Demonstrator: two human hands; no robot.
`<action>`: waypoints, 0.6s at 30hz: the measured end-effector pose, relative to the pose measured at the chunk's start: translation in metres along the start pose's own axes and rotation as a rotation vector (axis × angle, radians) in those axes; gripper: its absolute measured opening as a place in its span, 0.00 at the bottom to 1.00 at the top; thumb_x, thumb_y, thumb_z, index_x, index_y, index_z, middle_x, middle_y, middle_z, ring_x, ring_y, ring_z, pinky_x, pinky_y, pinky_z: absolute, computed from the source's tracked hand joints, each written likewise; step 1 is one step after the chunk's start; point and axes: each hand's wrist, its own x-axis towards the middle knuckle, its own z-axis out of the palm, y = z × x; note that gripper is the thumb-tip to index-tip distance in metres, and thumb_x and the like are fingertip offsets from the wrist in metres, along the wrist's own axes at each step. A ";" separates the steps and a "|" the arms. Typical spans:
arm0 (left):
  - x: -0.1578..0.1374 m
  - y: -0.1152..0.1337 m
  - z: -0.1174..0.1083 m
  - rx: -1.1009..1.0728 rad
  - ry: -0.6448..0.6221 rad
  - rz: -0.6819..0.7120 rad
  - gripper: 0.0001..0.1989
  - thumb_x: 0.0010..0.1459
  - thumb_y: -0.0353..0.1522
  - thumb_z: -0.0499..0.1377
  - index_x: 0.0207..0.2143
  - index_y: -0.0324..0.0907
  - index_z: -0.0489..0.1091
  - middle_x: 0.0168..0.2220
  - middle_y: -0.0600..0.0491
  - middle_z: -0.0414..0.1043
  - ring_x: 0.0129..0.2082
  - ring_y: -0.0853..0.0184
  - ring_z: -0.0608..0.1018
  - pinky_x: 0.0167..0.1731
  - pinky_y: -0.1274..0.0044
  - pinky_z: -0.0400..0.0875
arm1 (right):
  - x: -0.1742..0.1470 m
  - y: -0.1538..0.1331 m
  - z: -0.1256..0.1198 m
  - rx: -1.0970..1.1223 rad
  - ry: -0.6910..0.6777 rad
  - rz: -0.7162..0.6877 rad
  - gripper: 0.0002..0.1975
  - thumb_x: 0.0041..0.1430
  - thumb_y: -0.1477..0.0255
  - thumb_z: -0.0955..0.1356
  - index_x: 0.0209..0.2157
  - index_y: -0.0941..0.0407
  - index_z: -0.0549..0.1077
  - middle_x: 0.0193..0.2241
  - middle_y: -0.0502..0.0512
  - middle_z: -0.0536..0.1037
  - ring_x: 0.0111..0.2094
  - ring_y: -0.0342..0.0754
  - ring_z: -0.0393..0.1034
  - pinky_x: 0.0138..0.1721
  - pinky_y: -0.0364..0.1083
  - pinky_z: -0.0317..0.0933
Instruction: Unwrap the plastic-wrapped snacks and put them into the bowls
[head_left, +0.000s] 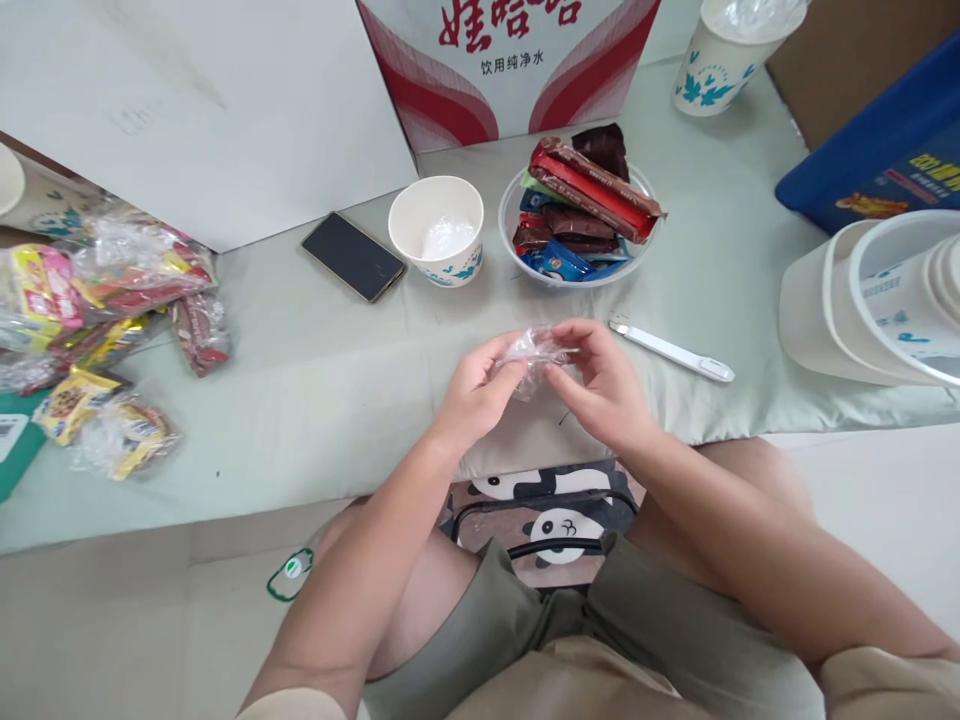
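Observation:
Crumpled clear plastic film (531,362) is held between my two hands above the table's front part. My left hand (480,388) pinches its left side between thumb and fingers. On the other side, my right hand (601,385) grips it with thumb and fingertips. A white utility knife (671,351) lies on the cloth just right of my right hand. Behind my hands stands a paper cup (436,222) with clear plastic inside. Beside that cup, a clear bowl (582,284) holds several wrapped snack bars (592,190).
A phone (354,256) lies left of the cup. Wrapped snacks (112,300) are heaped at far left. Stacked tubs (825,300) and a blue container (885,150) stand at right. A water carton (517,95) and another cup (712,75) are at the back.

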 end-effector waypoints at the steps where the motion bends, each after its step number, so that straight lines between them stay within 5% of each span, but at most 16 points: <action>1: 0.000 0.001 -0.002 0.037 0.017 0.004 0.15 0.62 0.37 0.59 0.48 0.43 0.77 0.53 0.47 0.78 0.50 0.62 0.80 0.48 0.73 0.75 | 0.001 -0.001 -0.001 -0.103 0.053 -0.045 0.13 0.59 0.69 0.70 0.46 0.51 0.69 0.44 0.56 0.76 0.44 0.50 0.72 0.45 0.51 0.68; 4: 0.002 0.002 -0.015 0.131 0.162 0.027 0.13 0.61 0.39 0.61 0.45 0.43 0.77 0.47 0.49 0.78 0.43 0.65 0.80 0.41 0.75 0.75 | 0.001 -0.004 -0.004 -0.198 0.066 -0.085 0.13 0.58 0.70 0.69 0.46 0.51 0.69 0.41 0.55 0.75 0.41 0.49 0.71 0.41 0.50 0.67; 10: -0.002 0.025 -0.066 0.324 0.787 0.208 0.14 0.51 0.37 0.68 0.35 0.45 0.67 0.31 0.57 0.71 0.32 0.69 0.73 0.34 0.75 0.69 | 0.001 -0.004 -0.009 -0.196 -0.042 -0.106 0.13 0.59 0.71 0.67 0.47 0.52 0.69 0.38 0.55 0.77 0.39 0.49 0.72 0.40 0.50 0.67; 12: 0.002 0.042 -0.079 0.463 0.889 0.223 0.12 0.53 0.35 0.66 0.30 0.45 0.64 0.29 0.58 0.64 0.30 0.70 0.70 0.33 0.75 0.67 | 0.004 -0.002 -0.010 -0.219 -0.080 -0.119 0.12 0.60 0.71 0.66 0.46 0.53 0.69 0.37 0.56 0.77 0.38 0.50 0.72 0.40 0.50 0.67; 16: 0.039 0.074 -0.088 0.957 0.868 0.286 0.08 0.50 0.26 0.61 0.26 0.45 0.63 0.30 0.55 0.64 0.35 0.67 0.70 0.42 0.71 0.68 | 0.016 0.001 -0.011 -0.240 -0.165 -0.148 0.09 0.61 0.72 0.65 0.44 0.52 0.70 0.36 0.56 0.78 0.38 0.50 0.73 0.41 0.51 0.67; 18: 0.064 0.083 -0.088 1.122 0.707 0.210 0.03 0.52 0.27 0.60 0.31 0.44 0.69 0.36 0.52 0.72 0.40 0.62 0.75 0.45 0.68 0.70 | 0.022 0.001 -0.012 -0.227 -0.164 -0.181 0.08 0.61 0.73 0.65 0.43 0.52 0.69 0.34 0.55 0.78 0.36 0.50 0.73 0.39 0.50 0.67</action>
